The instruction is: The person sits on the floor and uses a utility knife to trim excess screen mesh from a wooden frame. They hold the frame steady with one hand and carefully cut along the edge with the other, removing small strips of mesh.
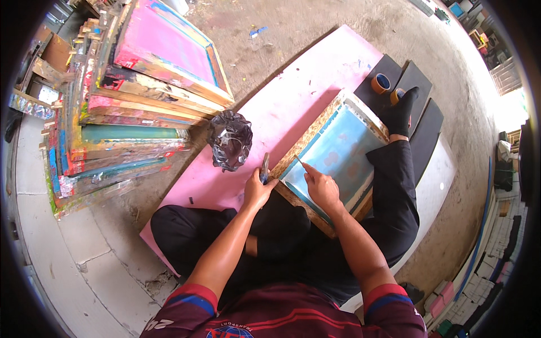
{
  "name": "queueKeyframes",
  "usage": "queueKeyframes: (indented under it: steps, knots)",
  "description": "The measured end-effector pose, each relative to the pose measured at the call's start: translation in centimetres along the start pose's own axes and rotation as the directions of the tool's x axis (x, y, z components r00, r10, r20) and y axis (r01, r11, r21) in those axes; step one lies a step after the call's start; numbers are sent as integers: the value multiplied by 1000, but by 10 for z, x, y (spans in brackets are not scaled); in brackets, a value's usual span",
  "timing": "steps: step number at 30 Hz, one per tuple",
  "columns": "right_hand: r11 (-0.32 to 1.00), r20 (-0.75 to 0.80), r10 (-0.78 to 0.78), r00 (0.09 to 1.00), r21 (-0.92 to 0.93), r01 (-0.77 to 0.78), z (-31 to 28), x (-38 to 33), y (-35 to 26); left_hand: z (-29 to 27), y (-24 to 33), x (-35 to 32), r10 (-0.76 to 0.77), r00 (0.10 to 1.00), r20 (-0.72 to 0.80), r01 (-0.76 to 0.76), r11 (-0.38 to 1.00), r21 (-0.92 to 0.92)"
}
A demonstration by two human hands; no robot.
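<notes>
A wooden screen-printing frame (pixel 309 142) with blue mesh rests tilted across my lap, its mesh facing up. At its left edge my left hand (pixel 258 190) is closed around a slim tool (pixel 265 169) with a bluish body and a brownish upper end; its exact kind is unclear. My right hand (pixel 323 188) is over the near left part of the mesh. Its fingers pinch a short thin stick-like tool (pixel 297 159), which points toward the frame's left rail. Faint reddish-grey patches show on the mesh.
A crumpled black plastic bag (pixel 230 139) stands on the pink board (pixel 270 124). Stacked screen frames (pixel 163 84) lean at the left. Two tape rolls (pixel 381 83) sit on dark boards (pixel 420 79) near my foot. A pale panel (pixel 437 180) lies at right.
</notes>
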State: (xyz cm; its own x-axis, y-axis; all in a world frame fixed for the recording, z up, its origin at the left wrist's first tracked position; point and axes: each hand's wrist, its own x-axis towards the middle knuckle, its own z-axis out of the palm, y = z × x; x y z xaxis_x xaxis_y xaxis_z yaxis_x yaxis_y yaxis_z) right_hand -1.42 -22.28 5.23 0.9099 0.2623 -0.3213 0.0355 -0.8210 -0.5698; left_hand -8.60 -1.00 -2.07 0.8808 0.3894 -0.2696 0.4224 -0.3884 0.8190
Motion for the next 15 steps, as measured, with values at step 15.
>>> queueKeyframes:
  steps: [15]
  knots:
    - [944, 99, 118, 988, -320, -80, 3, 12, -33, -3, 3, -3, 0, 998, 60, 0, 1000, -3]
